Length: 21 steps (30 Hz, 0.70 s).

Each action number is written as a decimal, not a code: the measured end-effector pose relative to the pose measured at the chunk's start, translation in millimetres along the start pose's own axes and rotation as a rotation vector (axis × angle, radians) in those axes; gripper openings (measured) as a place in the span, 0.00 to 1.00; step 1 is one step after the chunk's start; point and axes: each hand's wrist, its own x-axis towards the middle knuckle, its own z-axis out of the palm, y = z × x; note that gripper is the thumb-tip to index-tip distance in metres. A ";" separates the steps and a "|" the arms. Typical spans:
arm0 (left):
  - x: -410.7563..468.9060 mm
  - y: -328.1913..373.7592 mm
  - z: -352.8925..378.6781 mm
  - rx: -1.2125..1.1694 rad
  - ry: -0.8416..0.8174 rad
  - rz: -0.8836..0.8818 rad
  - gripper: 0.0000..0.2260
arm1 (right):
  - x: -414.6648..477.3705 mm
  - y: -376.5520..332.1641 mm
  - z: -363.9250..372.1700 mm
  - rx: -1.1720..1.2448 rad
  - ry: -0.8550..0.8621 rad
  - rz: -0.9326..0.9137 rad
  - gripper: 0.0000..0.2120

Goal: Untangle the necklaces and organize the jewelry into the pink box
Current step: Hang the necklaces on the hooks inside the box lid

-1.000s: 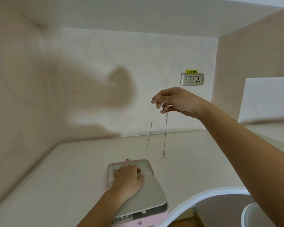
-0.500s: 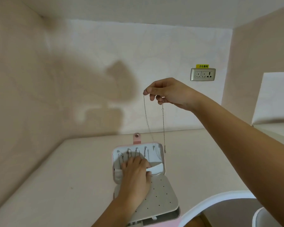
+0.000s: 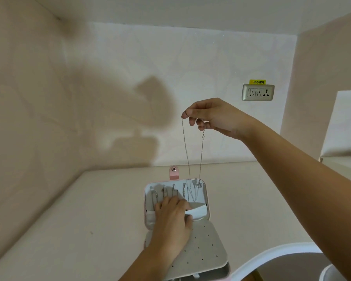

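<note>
Necklace dangles, pinched by the right hand, over the open pink box; the left hand lies flat, pressing its lid pocket.

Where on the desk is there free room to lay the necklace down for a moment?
Free: the desk left of the pink box, up to the side wall, and right of it, under the right forearm. Behind the box, only a narrow strip. Crowded: the box lid, where chains hang, the left hand rests and the necklace dangles.
</note>
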 end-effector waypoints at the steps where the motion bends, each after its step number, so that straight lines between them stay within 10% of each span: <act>1: -0.2 -0.2 -0.1 -0.005 -0.001 -0.012 0.12 | 0.7 0.8 -0.3 0.011 -0.004 0.000 0.07; 21: 1.2 -3.5 6.8 0.047 0.090 0.017 0.06 | 0.6 23.4 1.3 0.121 -0.032 0.001 0.07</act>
